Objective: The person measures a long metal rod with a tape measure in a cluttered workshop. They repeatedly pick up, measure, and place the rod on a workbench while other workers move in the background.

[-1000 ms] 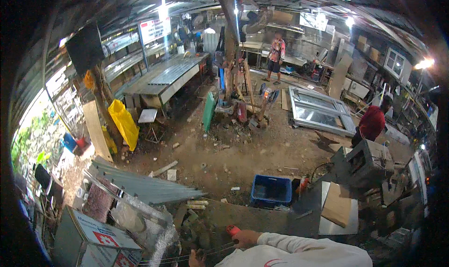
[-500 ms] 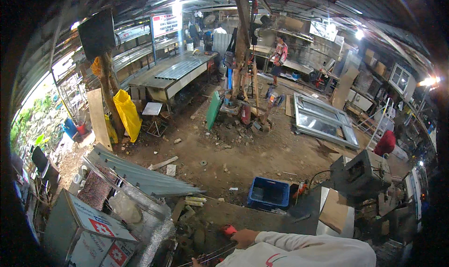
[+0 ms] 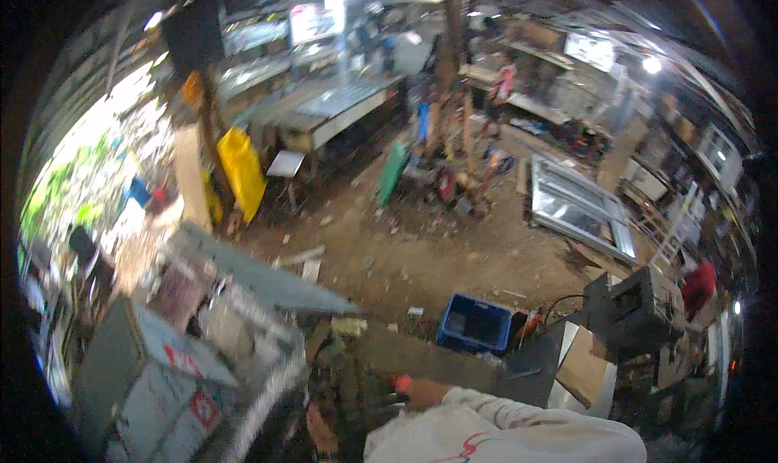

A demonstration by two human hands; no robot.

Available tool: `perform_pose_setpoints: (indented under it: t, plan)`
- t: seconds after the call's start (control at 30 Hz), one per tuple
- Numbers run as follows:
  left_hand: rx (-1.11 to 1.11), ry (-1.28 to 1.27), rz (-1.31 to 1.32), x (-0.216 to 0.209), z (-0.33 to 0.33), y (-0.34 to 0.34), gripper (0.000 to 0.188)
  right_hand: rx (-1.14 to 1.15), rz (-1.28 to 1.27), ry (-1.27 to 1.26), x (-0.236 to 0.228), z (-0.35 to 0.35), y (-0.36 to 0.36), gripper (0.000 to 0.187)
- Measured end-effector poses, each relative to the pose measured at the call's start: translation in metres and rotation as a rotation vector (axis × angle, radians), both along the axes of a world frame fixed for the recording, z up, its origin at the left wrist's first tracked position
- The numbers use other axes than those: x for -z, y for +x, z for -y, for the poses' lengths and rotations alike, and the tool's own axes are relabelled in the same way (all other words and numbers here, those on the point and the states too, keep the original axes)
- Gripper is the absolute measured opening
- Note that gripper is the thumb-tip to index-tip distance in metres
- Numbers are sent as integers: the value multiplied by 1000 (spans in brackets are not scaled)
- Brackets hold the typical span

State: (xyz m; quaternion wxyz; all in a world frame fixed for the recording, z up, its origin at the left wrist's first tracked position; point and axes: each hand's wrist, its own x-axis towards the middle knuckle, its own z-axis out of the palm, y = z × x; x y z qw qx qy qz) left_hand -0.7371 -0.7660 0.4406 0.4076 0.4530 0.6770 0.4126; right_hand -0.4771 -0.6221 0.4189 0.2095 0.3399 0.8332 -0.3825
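Note:
My right hand (image 3: 423,392) is low in the middle of the view, its sleeve coming in from the lower right. It is closed on a small red object (image 3: 403,384), whose kind is too blurred to tell. To its left, my left hand (image 3: 322,432) shows near the lower edge, smeared by motion, so its fingers do not show clearly. Dark clutter lies around both hands. Nearest on the left is a bundle in shiny clear wrap (image 3: 271,406). A blue crate (image 3: 474,324) stands on the ground beyond my right hand.
A grey box with red marks (image 3: 154,382) stands lower left, with a sheet metal panel (image 3: 267,273) behind. A brown board (image 3: 585,366) and grey machine (image 3: 648,301) are at right. Farther off are a window frame (image 3: 579,204), a long table (image 3: 324,115) and a person (image 3: 502,86).
The view has swung left and blurred, so the scene sits farther right. My left hand has come up further into view. My right hand stays closed on the red object.

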Motion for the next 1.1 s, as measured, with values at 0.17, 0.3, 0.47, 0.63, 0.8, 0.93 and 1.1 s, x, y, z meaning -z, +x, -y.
perform_pose_setpoints:
  t: [0.17,0.3,0.47,0.63,0.8,0.93,1.1]
  plan:
    - [286,36,-391,-72,-49,-15,57,458,-544,-129,-21,-3,-19,34]
    - [576,175,-1055,-81,-75,0,63,603,-783,-148,-111,2,-47,33]
    - [646,205,-697,-63,-90,14,38,491,-858,-394,-199,42,-69,45]
    - [796,212,-907,-65,-108,37,27,448,-962,-526,-204,54,-84,59]
    - [962,5,-1124,-84,-111,44,22,221,-1010,-257,-200,47,-78,62]
    - [988,-17,-1184,-96,-110,46,23,278,-973,-435,-199,48,-77,61]
    - [1004,-64,-1249,-105,-116,45,25,335,-995,-478,-195,47,-79,59]
